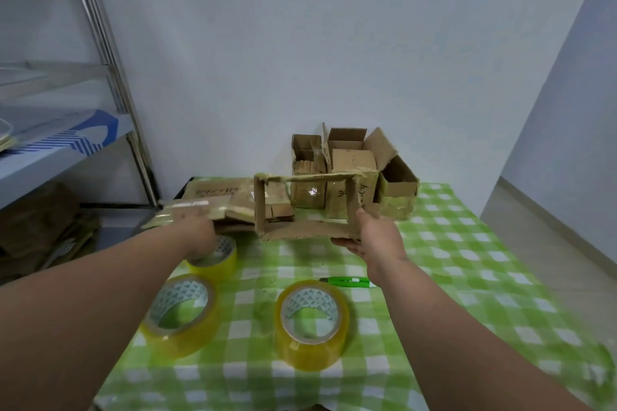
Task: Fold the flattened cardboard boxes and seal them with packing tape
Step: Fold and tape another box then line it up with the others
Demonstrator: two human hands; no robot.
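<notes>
At the left edge of the bench (467, 277), the left hand (197, 237) reaches down onto the farthest tape roll (217, 260); whether its grip has closed on the roll cannot be told. Behind it lies the stack of flattened boxes (217, 200). Rightward, the opened box (307, 207) hangs above the cloth, long axis running left to right, open faces toward the camera. The right hand (377, 237) grips its right end, so the tape lies just left of and below the box.
</notes>
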